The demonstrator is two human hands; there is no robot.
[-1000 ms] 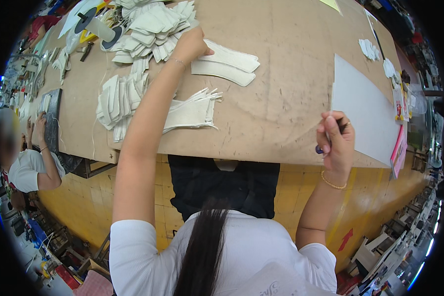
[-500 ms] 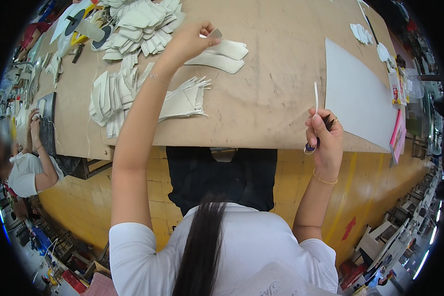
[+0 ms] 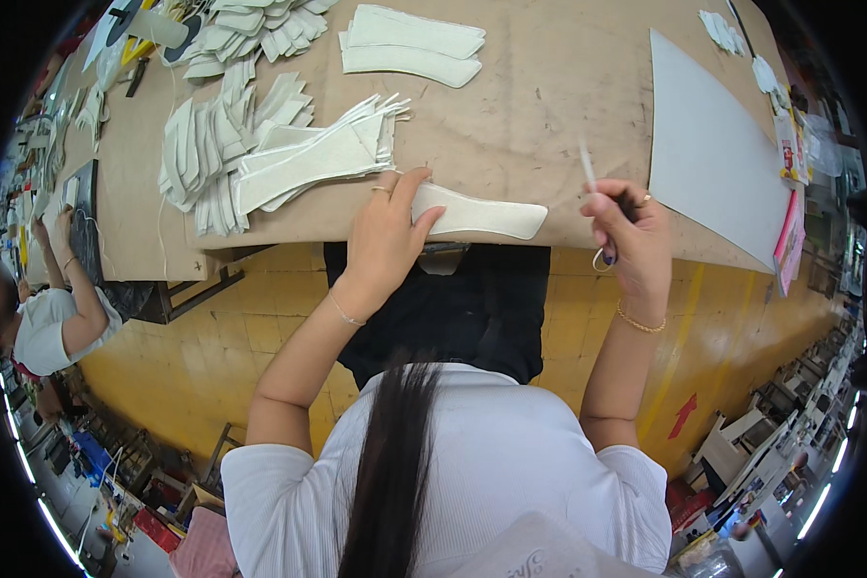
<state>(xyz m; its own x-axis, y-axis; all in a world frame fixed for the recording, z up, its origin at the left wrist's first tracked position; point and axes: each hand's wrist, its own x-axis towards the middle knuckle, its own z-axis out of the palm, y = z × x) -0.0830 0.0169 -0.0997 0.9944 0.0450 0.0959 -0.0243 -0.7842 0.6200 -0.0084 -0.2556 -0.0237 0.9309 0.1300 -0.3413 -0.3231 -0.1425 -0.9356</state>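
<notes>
My left hand (image 3: 387,231) is at the table's near edge, its thumb and fingers on the left part of a long, curved cream fabric piece (image 3: 491,214) lying flat. Just right of that piece, my right hand (image 3: 634,241) is raised and closed around a thin white stick (image 3: 586,162), blurred and pointing up. Also in its grip is a small dark cutting tool, mostly hidden by the fingers, with a purple-and-white finger ring (image 3: 603,260) showing below. Beyond my left hand lies a fanned stack of similar cream pieces (image 3: 308,169). Farther off, a few more pieces (image 3: 409,43) overlap.
A big heap of cream pieces (image 3: 260,29) and a thread spool (image 3: 159,29) stand at the far left. To the right lie a large pale sheet (image 3: 708,144) and a pink packet (image 3: 788,246). A co-worker (image 3: 58,308) works at the left.
My left hand has come back toward me from the far pieces, and a single cream piece now lies under it at the near edge. My right hand stays nearby, still holding the white stick.
</notes>
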